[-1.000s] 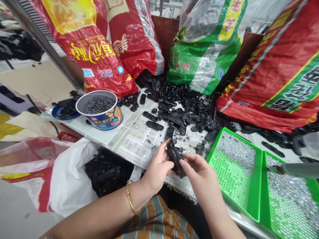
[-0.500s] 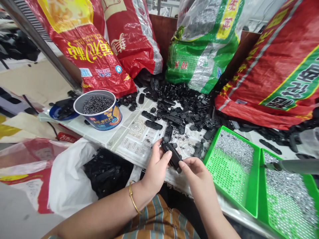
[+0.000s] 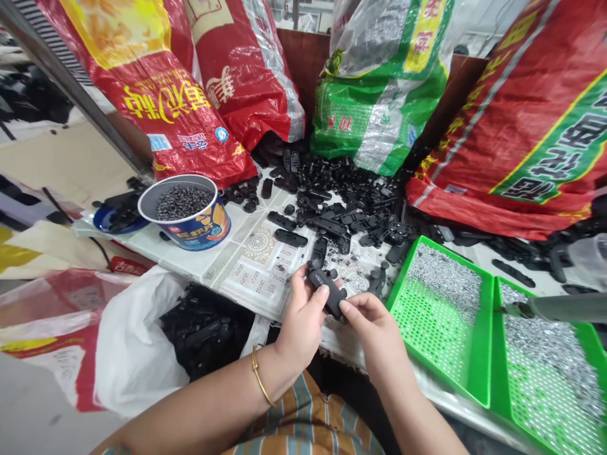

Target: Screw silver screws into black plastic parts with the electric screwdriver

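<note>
Between my two hands is a long black plastic part [image 3: 327,287] with rounded ends and small round knobs along its side. My left hand [image 3: 303,316] grips its upper end, thumb lying across the top face. The fingertips of my right hand [image 3: 367,316] pinch the lower end. Just beyond, many similar black plastic parts [image 3: 336,218] lie heaped on the tabletop [image 3: 256,278]. Underneath the part, my left fingers are mostly hidden.
To the left stands a blue tub [image 3: 199,227] of small dark pieces. Two green perforated trays [image 3: 443,366] of silvery screws sit at right, a grey screwdriver-like tool [image 3: 564,308] over one. Printed sacks [image 3: 379,120] line the back. A white sack [image 3: 137,335] holds black parts.
The black part has tilted slightly in my hands, so its top face shows more, with small light markings. Both hands keep their hold, and the view has shifted a little.
</note>
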`<state>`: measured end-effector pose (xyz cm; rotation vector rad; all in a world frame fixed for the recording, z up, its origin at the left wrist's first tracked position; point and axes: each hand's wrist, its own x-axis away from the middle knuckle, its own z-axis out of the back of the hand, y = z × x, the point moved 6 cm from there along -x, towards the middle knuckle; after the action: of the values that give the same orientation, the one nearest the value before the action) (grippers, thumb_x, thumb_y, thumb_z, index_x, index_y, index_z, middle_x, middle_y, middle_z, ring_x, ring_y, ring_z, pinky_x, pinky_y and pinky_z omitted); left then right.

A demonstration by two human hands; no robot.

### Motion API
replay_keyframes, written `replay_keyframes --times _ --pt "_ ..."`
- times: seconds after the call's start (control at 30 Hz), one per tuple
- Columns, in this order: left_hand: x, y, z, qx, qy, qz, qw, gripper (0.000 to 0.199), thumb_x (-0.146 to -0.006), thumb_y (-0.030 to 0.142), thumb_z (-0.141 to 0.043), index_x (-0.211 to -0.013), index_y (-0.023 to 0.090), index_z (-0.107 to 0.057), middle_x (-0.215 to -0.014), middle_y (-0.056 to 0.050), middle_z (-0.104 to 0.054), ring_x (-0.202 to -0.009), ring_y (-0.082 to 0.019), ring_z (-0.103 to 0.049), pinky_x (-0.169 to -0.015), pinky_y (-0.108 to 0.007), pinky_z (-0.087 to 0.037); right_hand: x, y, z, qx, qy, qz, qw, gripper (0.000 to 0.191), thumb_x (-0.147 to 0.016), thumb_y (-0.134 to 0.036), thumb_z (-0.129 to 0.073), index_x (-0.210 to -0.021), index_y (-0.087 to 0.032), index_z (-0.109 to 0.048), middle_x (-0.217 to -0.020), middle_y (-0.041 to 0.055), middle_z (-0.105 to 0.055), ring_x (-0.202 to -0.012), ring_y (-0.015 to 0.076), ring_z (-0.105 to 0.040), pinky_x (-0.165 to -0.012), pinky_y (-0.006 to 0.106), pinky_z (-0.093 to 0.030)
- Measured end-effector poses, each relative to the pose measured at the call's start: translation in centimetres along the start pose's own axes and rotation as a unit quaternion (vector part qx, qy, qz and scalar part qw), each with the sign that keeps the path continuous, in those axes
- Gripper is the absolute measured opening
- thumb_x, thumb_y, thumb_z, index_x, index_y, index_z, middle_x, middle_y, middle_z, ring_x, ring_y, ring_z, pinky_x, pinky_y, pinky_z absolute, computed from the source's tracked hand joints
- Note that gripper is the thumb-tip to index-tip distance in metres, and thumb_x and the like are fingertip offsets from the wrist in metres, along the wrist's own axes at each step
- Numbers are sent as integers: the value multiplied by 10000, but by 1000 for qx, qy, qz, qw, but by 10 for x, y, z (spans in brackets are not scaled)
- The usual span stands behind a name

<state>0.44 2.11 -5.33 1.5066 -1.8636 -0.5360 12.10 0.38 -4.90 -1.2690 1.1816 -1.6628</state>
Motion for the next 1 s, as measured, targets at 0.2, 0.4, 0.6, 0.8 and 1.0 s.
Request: replay_keyframes --times 0.2,0.4,0.6,0.8,1.0 --pt "-1 -3 0 33 8 -10 999 369 -818 153 -530 -1143 268 -398 -1060 -30 -602 -1063 -175 -551 -942 -360 -392 -6 4 -5 -47 -39 -34 998 313 -590 -421 -715 -647 -179 -526 -556 -44 -489 -521 91 -410 -515 224 -327" --pt "-4 -1 -4 60 20 -8 998 239 -825 158 -527 -1025 249 -434 -1003 -7 -590 -980 -164 -588 -898 -361 -421 -9 4 0 52 -19 18 998 271 -653 -402 -667 -636 -189 -501 -558 -53 -448 -534 92 -381 -525 226 -321" --pt "-4 2 -10 78 7 -24 997 155 -828 145 -506 -943 234 -452 -935 2 -594 -984 -147 -575 -901 -344 -412 -6 13 -6 3 -27 -28 999 328 -644 -458 -672 -794 -186 -565 -677 -19 -563 -558 107 -476 -530 233 -391" --pt "-5 11 -4 -41 9 -31 999 176 -785 193 -583 -956 210 -543 -1022 -28 -600 -987 -159 -552 -917 -345 -404 -1 18 -11 -165 -30 -76 983 334 -660 -437 -683 -847 -186 -567 -668 -19 -598 -553 109 -560 -566 237 -472" --pt "-3 16 9 -98 41 -43 993 214 -736 266 -645 -938 205 -606 -997 -36 -618 -958 -179 -568 -882 -340 -437 -1 17 -10 -233 -4 -78 969 327 -687 -432 -666 -896 -213 -542 -661 -11 -638 -579 122 -599 -576 226 -500"
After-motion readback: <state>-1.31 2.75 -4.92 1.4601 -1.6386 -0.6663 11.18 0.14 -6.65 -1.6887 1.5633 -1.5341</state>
